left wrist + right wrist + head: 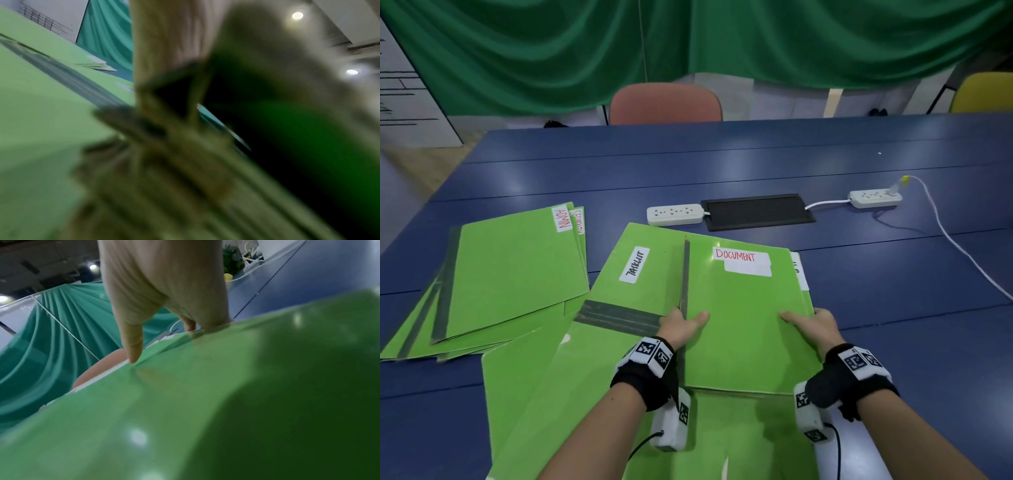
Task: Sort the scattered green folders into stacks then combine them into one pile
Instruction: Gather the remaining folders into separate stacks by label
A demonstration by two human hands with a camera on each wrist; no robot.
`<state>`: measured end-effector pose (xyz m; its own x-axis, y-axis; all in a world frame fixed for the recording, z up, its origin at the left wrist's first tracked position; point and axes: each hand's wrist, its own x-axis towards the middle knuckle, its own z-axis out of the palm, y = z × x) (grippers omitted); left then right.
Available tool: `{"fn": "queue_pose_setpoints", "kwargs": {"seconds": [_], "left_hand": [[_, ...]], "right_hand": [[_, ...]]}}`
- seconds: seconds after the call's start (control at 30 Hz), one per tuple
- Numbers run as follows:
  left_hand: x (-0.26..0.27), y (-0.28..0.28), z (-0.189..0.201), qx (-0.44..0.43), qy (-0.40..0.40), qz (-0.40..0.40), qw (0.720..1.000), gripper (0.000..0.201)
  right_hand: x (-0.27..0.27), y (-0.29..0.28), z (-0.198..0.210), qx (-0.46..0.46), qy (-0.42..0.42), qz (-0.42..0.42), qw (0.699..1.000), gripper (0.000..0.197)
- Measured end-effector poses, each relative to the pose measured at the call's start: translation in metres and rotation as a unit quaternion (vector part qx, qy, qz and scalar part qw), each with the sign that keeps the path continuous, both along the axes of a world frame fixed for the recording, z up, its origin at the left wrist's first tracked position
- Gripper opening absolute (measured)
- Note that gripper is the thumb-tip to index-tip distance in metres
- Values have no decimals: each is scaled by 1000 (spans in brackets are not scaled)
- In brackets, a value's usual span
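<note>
the document folder (743, 325) lies topmost on a small batch of green folders, its long axis running away from the person, label end at the far side and dark spine strip along its left edge. it sits in front of the person, raised a little at the near edge over more loose green folders (722, 438) that spread beneath. at least one further folder pokes out from under its right side, only a white label edge showing.

the left hand (681, 325) clamps the spine edge, thumb laid on the cover and fingers tucked under or behind the edge; the right hand (811, 325) clamps the opposite long edge the same way, thumb on top, fingers wrapped over the side, as the right wrist view confirms. gripping both long edges likely serves to square the batch and carry it as one piece, so the sheets don't fan out.

under the left side lies the tasklist folder (640, 274), turned crosswise so that its spine strip faces the person and its long axis runs left to right; it will probably need rotating before it stacks neatly.

further left, the admin stack (517, 274) is already gathered, slightly fanned, long axis angled away and to the right, labels at the far corner. it looks like the likely destination pile.

beyond, on the blue tabletop (722, 164), sit a white power strip (675, 214), a black pad (758, 211) and a second power strip (875, 198) with its cable.
</note>
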<state>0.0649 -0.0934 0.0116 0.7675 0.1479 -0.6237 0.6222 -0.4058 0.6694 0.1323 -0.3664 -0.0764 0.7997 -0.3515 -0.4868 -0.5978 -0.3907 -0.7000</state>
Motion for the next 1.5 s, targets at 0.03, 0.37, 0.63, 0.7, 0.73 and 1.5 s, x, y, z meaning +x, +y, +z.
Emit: {"fn": "queue_pose_setpoints", "kwargs": {"seconds": [0.03, 0.37, 0.63, 0.7, 0.73, 1.5], "left_hand": [[-2, -1, -1, 0, -4, 10, 1000, 84], [9, 23, 60, -70, -281, 157, 944, 95], [-27, 34, 47, -65, -246, 219, 942, 83], [-29, 33, 40, -56, -250, 230, 939, 73], [-27, 33, 39, -57, -259, 235, 935, 69], [17, -83, 9, -146, -108, 78, 980, 80]], "right_hand": [[-11, 13, 27, 9, -2, 1, 1000, 99], [-1, 57, 136, 244, -253, 32, 936, 55], [-25, 80, 124, 230, -231, 146, 934, 70], [-28, 87, 118, 212, -233, 127, 941, 66], [-27, 88, 118, 213, -239, 117, 940, 63], [34, -59, 68, -42, -110, 27, 993, 102]]}}
